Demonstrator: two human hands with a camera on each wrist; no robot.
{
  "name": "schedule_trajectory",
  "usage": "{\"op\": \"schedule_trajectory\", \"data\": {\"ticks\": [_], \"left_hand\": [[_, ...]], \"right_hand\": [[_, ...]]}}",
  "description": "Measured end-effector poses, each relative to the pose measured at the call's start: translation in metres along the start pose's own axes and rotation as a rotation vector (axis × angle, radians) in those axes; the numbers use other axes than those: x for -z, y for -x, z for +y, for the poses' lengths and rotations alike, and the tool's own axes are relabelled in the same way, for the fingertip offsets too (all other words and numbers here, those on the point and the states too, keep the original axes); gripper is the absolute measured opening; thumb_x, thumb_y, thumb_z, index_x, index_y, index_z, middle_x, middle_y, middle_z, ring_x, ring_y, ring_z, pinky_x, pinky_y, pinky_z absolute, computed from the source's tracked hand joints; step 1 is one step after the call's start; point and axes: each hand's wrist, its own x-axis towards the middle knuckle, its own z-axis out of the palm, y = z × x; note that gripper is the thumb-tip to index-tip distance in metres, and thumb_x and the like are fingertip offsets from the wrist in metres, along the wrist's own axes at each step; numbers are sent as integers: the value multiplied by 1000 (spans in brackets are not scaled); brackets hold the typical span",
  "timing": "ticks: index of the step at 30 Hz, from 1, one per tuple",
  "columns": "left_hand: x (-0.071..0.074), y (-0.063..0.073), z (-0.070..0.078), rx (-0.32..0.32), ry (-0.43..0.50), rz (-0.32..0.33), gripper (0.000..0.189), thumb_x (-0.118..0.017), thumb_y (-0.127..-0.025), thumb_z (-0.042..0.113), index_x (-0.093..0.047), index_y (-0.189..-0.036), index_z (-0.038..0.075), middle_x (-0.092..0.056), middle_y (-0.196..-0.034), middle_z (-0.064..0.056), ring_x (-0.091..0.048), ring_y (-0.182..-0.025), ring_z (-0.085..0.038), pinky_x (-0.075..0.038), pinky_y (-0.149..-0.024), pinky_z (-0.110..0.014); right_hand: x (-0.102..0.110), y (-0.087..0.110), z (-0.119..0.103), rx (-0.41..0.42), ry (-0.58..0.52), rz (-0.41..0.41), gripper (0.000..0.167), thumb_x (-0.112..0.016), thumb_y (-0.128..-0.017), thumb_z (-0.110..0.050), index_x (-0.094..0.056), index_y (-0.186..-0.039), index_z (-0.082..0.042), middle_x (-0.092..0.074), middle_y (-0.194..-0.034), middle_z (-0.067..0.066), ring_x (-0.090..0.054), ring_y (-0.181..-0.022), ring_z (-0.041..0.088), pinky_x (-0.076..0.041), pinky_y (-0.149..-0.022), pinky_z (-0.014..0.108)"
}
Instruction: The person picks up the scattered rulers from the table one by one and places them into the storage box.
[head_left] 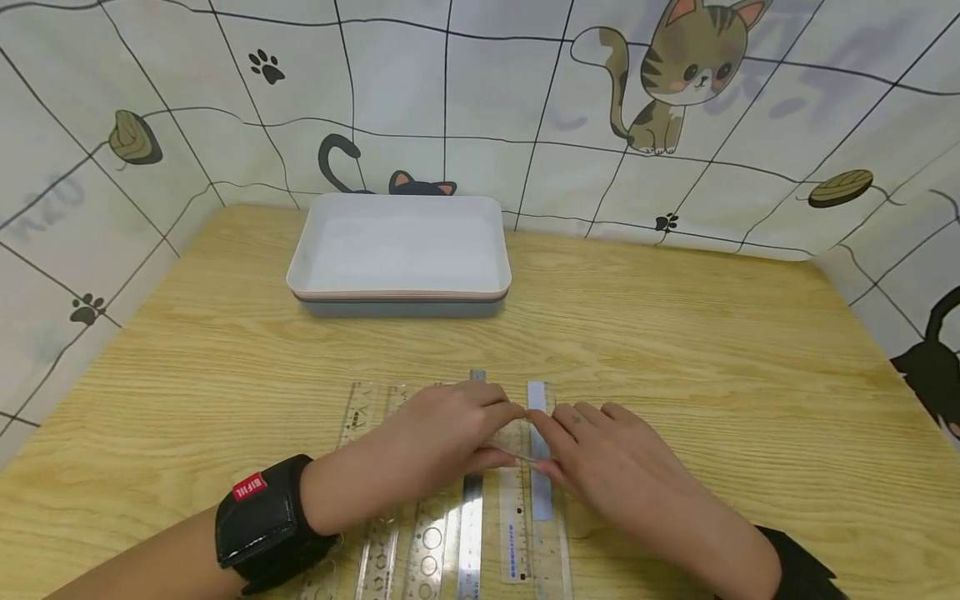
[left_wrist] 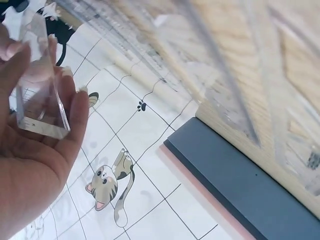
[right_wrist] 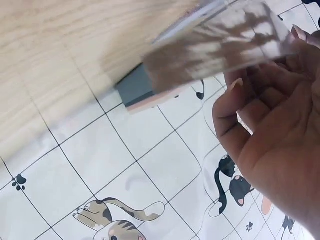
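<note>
Both hands hold a clear plastic ruler [left_wrist: 42, 127] between them, close over a row of rulers on the table. My left hand [head_left: 442, 429] pinches it between thumb and fingers. From the other side my right hand [head_left: 611, 454] grips it the same way, its fingertips near the left ones. The ruler's flat, shiny face [right_wrist: 200, 55] shows in the right wrist view. Below lie clear template rulers [head_left: 377, 558] with cut-out shapes, a metal ruler [head_left: 470, 542], a short clear ruler with blue print [head_left: 513, 542] and a pale blue strip [head_left: 540, 492]. My left forearm hides part of the row.
A stack of shallow trays [head_left: 397, 307], white inside with pink and grey rims, stands at the back left of the wooden table [head_left: 675, 333]. A cat-patterned cloth [head_left: 495, 92] hangs behind and at both sides.
</note>
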Motion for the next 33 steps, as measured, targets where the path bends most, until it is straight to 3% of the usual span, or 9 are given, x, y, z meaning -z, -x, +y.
{"op": "schedule_trajectory", "data": {"ticks": [2,4,12,17,21,23,28,30,33], "left_hand": [[1,2,-1,31,47,9,43,-78,-88,35,-70,-122,10,-69,-106,0,-67,-91,-11,-57,-74,-17],[3,4,-3,60,89,22,42,-79,-87,31,-69,-122,8,-68,-108,-2,-67,-93,-12,-57,-75,-17],[12,16,-24,202,172,129,43,-84,-82,24,-70,-119,8,-71,-108,-4,-70,-94,-16,-59,-77,-26],[15,26,-42,290,254,128,41,-82,-84,22,-69,-121,9,-72,-110,-5,-70,-97,-17,-60,-80,-31],[18,32,-50,334,267,116,41,-81,-87,24,-70,-123,9,-73,-113,-5,-70,-101,-20,-60,-82,-35],[20,32,-50,332,207,112,44,-80,-87,31,-70,-123,8,-73,-114,-6,-70,-105,-23,-58,-94,-41],[20,25,-43,243,13,141,54,-77,-88,44,-70,-124,5,-73,-114,-8,-71,-105,-23,-57,-97,-41],[19,23,-41,204,-4,152,52,-76,-89,41,-69,-125,5,-72,-113,-7,-70,-102,-21,-60,-87,-35],[17,23,-41,166,11,170,47,-77,-89,34,-68,-124,4,-70,-113,-7,-70,-101,-19,-60,-84,-31]], "right_hand": [[-2,-2,0,-25,-12,19,64,-20,-110,-52,-66,-125,-10,-62,-89,-4,-59,-77,11,-53,-67,27],[-2,-4,0,-54,-19,23,63,-25,-109,-53,-67,-125,-9,-66,-95,-2,-62,-82,13,-54,-70,29],[0,-4,12,-197,-78,11,48,-69,-93,-44,-66,-126,-9,-73,-111,4,-71,-97,23,-59,-83,41],[-4,-5,18,-277,-220,43,48,-73,-92,-35,-63,-130,-7,-71,-114,7,-72,-102,26,-61,-82,42],[-9,-8,19,-262,-255,134,45,-69,-95,-37,-64,-126,-6,-70,-112,6,-70,-101,22,-61,-73,36],[-11,-9,18,-243,-254,178,45,-60,-99,-43,-65,-125,-6,-70,-110,6,-69,-99,21,-61,-71,34],[-13,-13,13,-230,-254,261,61,-32,-105,-52,-65,-122,-4,-69,-108,9,-69,-95,22,-60,-70,34],[-14,-15,11,-232,-254,273,63,-29,-105,-52,-64,-122,-3,-68,-108,9,-68,-94,23,-60,-69,34],[-14,-16,6,-245,-271,272,62,-31,-104,-53,-63,-123,-5,-67,-110,9,-68,-91,21,-59,-66,33]]}}
